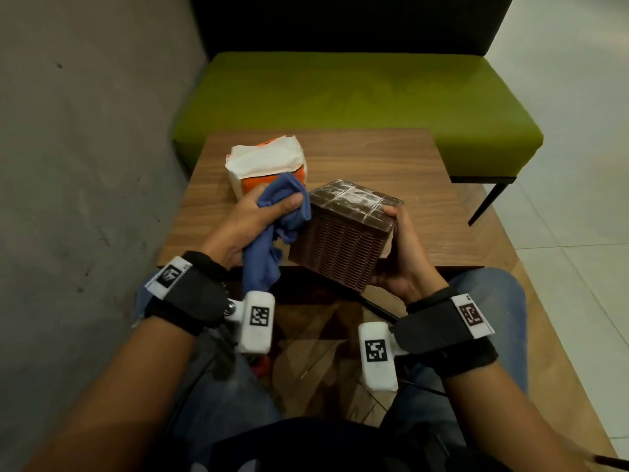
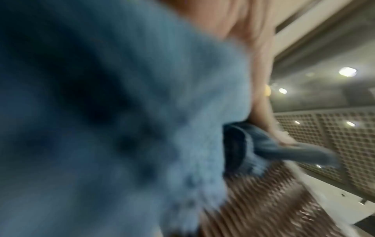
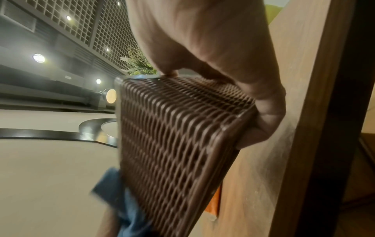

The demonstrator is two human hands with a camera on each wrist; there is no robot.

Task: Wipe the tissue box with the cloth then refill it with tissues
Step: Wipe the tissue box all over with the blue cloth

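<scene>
Now gripping one brown woven tissue box [image 1: 343,233] with the right hand [image 1: 405,257], fingers curling round its right side and thumb hooking over the top edge, tilting it above the near edge of one wooden table [image 1: 391,158]. Seeing the same grasp from the right wrist view: right hand [image 3: 213,48] clamping the tissue box [image 3: 174,136] by one wall, weave facing the camera, table [image 3: 284,112] running alongside. Clutching one blue cloth [image 1: 279,226] in the left hand [image 1: 252,216], fingers and thumb bunching it, pressing the wad against the left wall of the box, the loose end dangling down toward the lap. Filling most of the left wrist view with blurred cloth [image 2: 111,120], a strip of tissue box [image 2: 263,200] weave showing below it, left hand [image 2: 259,80] just visible above; too smeared for finer detail. Sitting on the table beyond the left hand, one opened pack of tissues [image 1: 265,165], white with orange print, upright, just behind the cloth and close beside the box without clearly touching it. Peeking out behind the box in the right wrist view, an orange edge of that pack of tissues [image 3: 215,203]. Standing past the table, one green bench [image 1: 357,93] against a dark back panel. Wearing two black wrist straps, one on each forearm, each carrying white tagged blocks. Counting in all: two hands, one box, one cloth, one pack, one table, one bench.
</scene>
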